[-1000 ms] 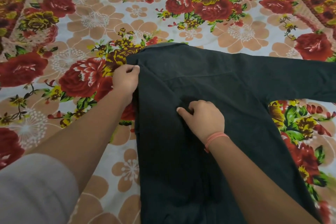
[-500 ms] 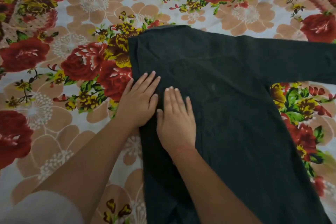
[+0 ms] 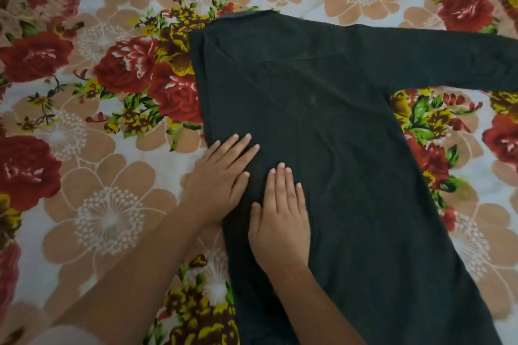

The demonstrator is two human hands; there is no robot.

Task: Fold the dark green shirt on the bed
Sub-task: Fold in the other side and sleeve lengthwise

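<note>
One dark green shirt (image 3: 322, 134) lies flat on the floral bedsheet (image 3: 98, 148), long axis running from the collar end at top, away from the person, down to the hem off the bottom edge. Its left side is folded in, giving a straight vertical edge; one sleeve (image 3: 448, 61) sticks out to the right, well apart from both hands. Two hands, both flat, fingers spread, palms down, gripping nothing. Left hand (image 3: 221, 176) sits across the folded edge, half on shirt, half on sheet. Right hand (image 3: 280, 221) lies just beside it, fully on the fabric, fingers pointing toward the collar. Thin reddish band on the right wrist (image 3: 291, 272).
</note>
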